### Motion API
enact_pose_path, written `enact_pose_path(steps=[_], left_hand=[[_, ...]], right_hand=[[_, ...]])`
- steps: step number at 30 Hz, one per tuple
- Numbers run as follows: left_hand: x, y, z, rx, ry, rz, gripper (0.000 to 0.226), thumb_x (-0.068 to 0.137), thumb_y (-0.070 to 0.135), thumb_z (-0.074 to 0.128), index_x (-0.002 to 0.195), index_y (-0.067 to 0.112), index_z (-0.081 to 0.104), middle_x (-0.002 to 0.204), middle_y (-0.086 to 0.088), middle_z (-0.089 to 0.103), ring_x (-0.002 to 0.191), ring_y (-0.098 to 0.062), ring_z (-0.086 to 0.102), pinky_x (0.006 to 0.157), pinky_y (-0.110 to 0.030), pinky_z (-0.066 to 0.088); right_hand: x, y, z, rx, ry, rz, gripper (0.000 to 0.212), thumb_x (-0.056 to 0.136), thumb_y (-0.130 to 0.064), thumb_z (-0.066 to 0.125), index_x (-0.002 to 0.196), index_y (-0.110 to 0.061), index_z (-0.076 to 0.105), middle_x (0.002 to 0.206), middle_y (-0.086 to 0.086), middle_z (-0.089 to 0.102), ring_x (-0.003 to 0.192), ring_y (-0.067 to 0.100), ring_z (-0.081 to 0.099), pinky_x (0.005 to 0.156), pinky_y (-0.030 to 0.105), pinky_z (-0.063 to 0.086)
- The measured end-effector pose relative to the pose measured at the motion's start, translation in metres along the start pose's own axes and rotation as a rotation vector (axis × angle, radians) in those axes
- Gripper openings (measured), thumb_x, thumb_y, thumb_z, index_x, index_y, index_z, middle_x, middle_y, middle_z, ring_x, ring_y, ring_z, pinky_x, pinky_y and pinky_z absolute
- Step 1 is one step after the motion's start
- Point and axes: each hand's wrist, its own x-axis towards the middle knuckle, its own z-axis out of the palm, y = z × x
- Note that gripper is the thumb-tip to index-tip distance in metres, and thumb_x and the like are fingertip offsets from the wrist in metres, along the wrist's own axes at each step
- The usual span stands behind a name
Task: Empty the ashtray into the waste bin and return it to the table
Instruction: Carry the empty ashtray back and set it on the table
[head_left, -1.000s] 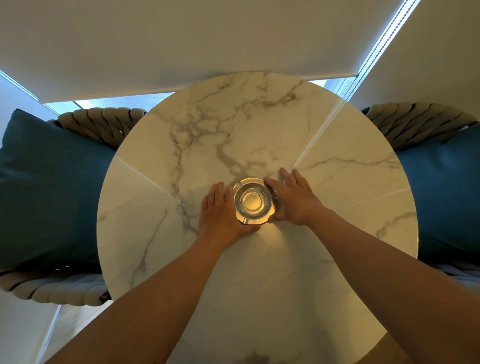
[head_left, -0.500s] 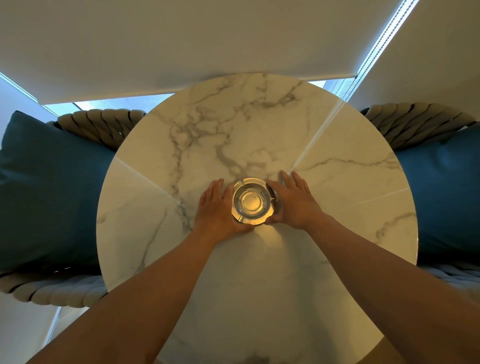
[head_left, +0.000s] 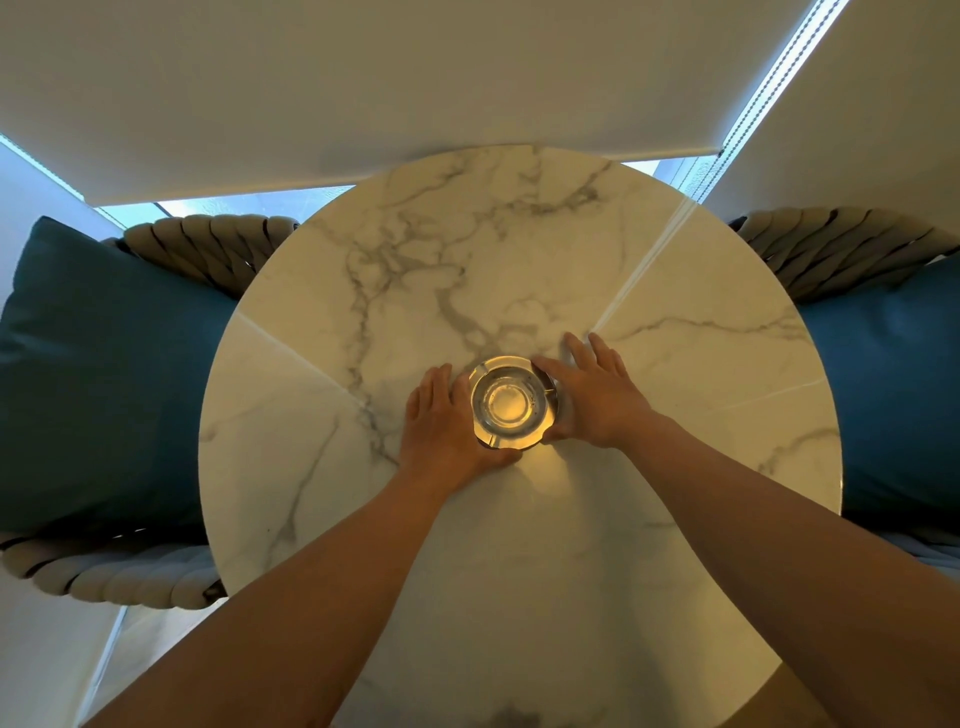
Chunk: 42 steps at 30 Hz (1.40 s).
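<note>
Filling most of the view, a round marble table (head_left: 649, 519) is seen from above, its pale top crossed by grey veins and thin bright reflected lines. It is flanked at nine and three o'clock by two woven rope chairs, each padded with a teal cushion (head_left: 114, 374), the right-hand one (head_left: 893, 395) partly cut off by the frame edge. Beyond the table, toward twelve o'clock, a pale roller blind (head_left: 363, 93) is drawn low, which may explain the dim, warm light on the surface.

Near the centre of the tabletop, a clear glass ashtray (head_left: 511, 402) is set upright and flat on the marble, and its bowl looks clean, though fine ash could not be told at this size. No waste bin is in view. From this it is judged that the return to the table is being finished, or that the lift has not begun; which of the two cannot be told.

The ashtray is bracketed from both sides, probably so that heavy, slippery glass is kept steady. The left hand (head_left: 444, 421) is laid at its nine o'clock side with fingers together and extended, thumb curled under the near rim. The right hand (head_left: 592, 397) is cupped against the three o'clock side, fingers loosely spread and pointing toward eleven o'clock. Neither hand is closed around the rim.
</note>
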Motion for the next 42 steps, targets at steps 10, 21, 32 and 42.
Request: enact_pose_path(steps=[10,21,32,42], left_hand=[[-0.011,-0.001,0.005,-0.034,0.031,-0.036,0.125,0.046,0.080,0.069,0.147,0.019,0.027,0.156,-0.012,0.028,0.147,-0.029,0.019,0.118,-0.042,0.018],[-0.012,0.003,0.008,-0.024,0.053,-0.033,0.119,0.052,0.078,0.069,0.147,0.017,0.031,0.153,-0.014,0.031,0.145,-0.032,0.022,0.116,-0.043,0.021],[-0.014,0.006,0.011,-0.042,0.045,-0.025,0.118,0.049,0.082,0.068,0.145,0.023,0.033,0.155,-0.014,0.029,0.146,-0.031,0.020,0.115,-0.043,0.022],[-0.015,0.003,0.009,-0.042,0.032,-0.028,0.118,0.051,0.075,0.074,0.147,0.022,0.030,0.156,-0.014,0.026,0.147,-0.031,0.019,0.117,-0.042,0.020]], right_hand=[[-0.004,0.004,0.001,0.000,-0.007,0.006,0.108,0.055,-0.061,0.081,0.145,-0.040,0.024,0.160,0.009,0.007,0.147,0.041,-0.007,0.119,0.054,0.008],[-0.006,0.005,0.000,0.006,-0.001,0.009,0.103,0.056,-0.057,0.083,0.142,-0.043,0.029,0.159,0.007,0.010,0.147,0.040,-0.007,0.119,0.053,0.008],[-0.013,0.010,0.004,0.007,0.007,0.034,0.105,0.053,-0.056,0.084,0.142,-0.042,0.030,0.160,0.010,0.008,0.147,0.040,-0.006,0.119,0.052,0.007],[-0.011,0.004,0.006,0.009,0.006,0.026,0.105,0.054,-0.053,0.086,0.142,-0.039,0.031,0.161,0.010,0.007,0.147,0.041,-0.006,0.119,0.053,0.007]])
